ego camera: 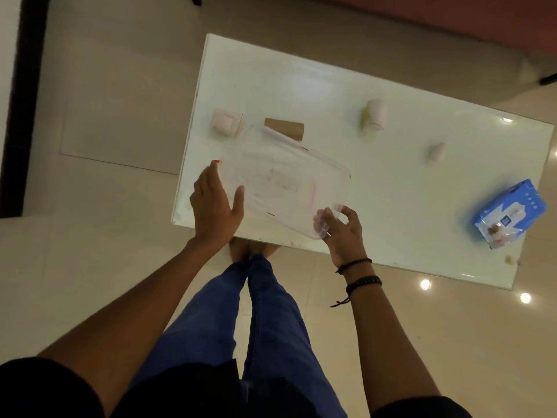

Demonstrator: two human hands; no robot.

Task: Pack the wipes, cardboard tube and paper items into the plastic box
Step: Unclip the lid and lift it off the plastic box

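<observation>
A clear plastic box (286, 179) lies on the white table (391, 164) near its front edge. My left hand (215, 206) rests flat against the box's left side, fingers apart. My right hand (340, 230) pinches the box's near right corner. A brown cardboard tube (286, 127) lies just beyond the box. A pale pink paper roll (224, 122) sits at the far left. A white paper roll (375, 114) and a small paper roll (436, 151) stand to the right. The blue wipes pack (506, 212) lies at the far right.
A small pale scrap (510, 260) lies at the table's front right edge. Glossy floor tiles (105, 131) surround the table. My legs in blue trousers (265, 312) stand against the front edge. A reddish sofa (452, 19) runs along the back.
</observation>
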